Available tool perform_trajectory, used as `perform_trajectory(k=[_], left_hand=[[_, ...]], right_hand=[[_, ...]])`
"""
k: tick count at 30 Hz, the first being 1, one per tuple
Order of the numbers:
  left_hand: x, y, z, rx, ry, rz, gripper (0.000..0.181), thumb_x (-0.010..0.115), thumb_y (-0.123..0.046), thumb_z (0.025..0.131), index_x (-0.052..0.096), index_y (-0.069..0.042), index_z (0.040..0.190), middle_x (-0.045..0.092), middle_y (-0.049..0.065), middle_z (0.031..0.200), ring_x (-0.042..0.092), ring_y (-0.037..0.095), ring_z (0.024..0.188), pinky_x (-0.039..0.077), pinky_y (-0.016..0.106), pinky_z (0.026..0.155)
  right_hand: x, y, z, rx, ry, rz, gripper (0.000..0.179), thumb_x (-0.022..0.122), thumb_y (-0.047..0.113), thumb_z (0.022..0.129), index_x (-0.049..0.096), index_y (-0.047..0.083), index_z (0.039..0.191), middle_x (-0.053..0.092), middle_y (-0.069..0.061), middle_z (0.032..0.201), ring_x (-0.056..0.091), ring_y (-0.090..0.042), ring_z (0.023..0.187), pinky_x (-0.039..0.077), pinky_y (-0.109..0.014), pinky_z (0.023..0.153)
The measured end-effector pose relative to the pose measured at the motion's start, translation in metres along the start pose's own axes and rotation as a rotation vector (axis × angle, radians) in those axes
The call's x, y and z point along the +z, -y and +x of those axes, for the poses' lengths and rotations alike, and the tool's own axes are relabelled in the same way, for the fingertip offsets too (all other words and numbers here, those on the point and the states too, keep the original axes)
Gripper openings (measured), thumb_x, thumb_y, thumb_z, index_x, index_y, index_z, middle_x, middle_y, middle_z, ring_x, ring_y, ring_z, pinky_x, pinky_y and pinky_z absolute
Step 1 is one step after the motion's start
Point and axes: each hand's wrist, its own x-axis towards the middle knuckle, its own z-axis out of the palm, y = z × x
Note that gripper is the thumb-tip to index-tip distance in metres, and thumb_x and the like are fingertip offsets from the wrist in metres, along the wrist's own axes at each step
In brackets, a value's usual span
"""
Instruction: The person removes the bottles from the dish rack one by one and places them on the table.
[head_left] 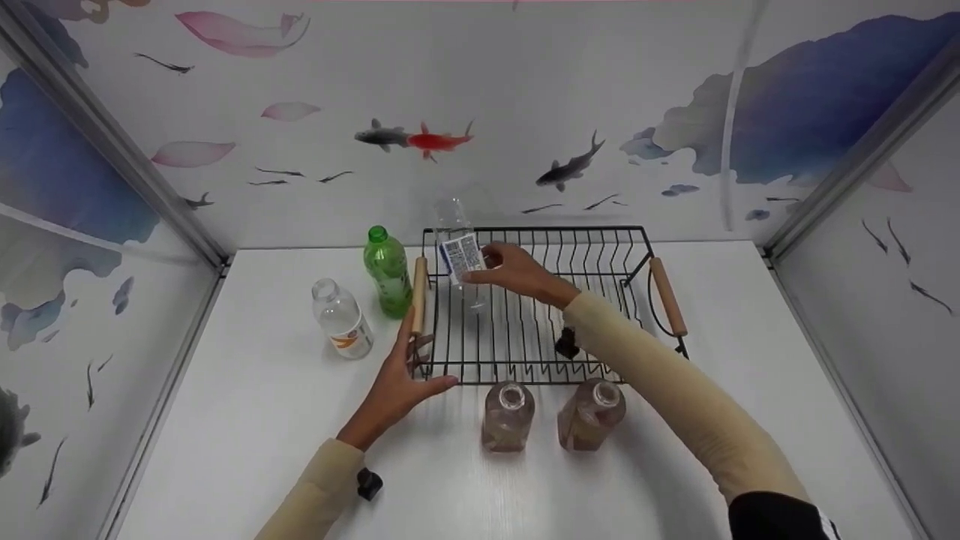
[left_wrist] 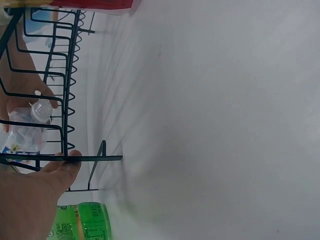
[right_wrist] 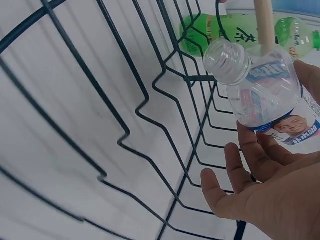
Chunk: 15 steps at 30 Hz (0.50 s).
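Observation:
My right hand (head_left: 517, 268) pinches a clear plastic bottle (head_left: 452, 217) by its blue-and-white label, above the left part of a black wire dish rack (head_left: 525, 363). The bottle is upside down and tilted; its uncapped neck (right_wrist: 227, 61) points down into the rack. My left hand (head_left: 401, 379) holds the rack's near left corner, with the index finger along the wooden handle (head_left: 420, 292) and the thumb out by the front wire. In the left wrist view, fingertips (left_wrist: 74, 160) lie against the wire frame.
Left of the rack stand a green bottle (head_left: 388, 274) and a clear bottle with an orange-marked label (head_left: 345, 326). Two brownish bottles (head_left: 508, 420) (head_left: 592, 416) stand before the rack's front edge. A patterned wall (head_left: 487, 172) rises behind the table.

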Motion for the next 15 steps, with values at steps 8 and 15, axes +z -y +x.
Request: perform_trajectory(k=[8, 15], left_hand=[[-0.001, 0.001, 0.001, 0.015, 0.015, -0.031, 0.137, 0.098, -0.039, 0.086, -0.002, -0.033, 0.179, 0.030, 0.021, 0.177, 0.043, 0.037, 0.158, 0.041, 0.063, 0.124], [-0.001, 0.002, 0.001, -0.005, 0.028, -0.055, 0.139, 0.099, -0.041, 0.084, -0.003, -0.032, 0.179, 0.038, 0.019, 0.174, 0.045, 0.041, 0.157, 0.040, 0.063, 0.125]], right_hand=[[-0.022, 0.002, -0.023, -0.046, -0.041, -0.012, 0.080, 0.083, 0.052, 0.097, 0.056, 0.003, 0.155, 0.066, -0.013, 0.139, 0.062, -0.030, 0.128, 0.054, -0.053, 0.109], [-0.037, 0.002, -0.045, -0.060, -0.055, -0.028, 0.075, 0.084, 0.048, 0.097, 0.058, 0.006, 0.153, 0.066, -0.011, 0.138, 0.062, -0.031, 0.129, 0.053, -0.054, 0.109]])
